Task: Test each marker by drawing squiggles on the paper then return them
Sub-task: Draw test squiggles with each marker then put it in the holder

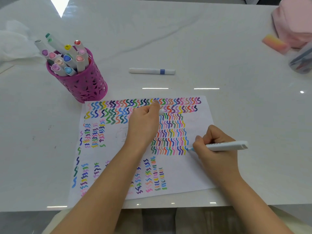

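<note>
- Marker (226, 146), likely light, stiff, smooth plastic: my right hand (217, 156) pinches it low with curled fingers (212, 132), blue tip touching paper (194, 169).
- Left hand (143, 125) curls round a white cap (161, 112), resting on paper.

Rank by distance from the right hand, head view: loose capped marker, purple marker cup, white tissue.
From the right hand:
1. Loose capped marker, centre, beyond the paper.
2. Purple marker cup, at the paper's far-left corner.
3. White tissue, far left, behind the cup.
</note>
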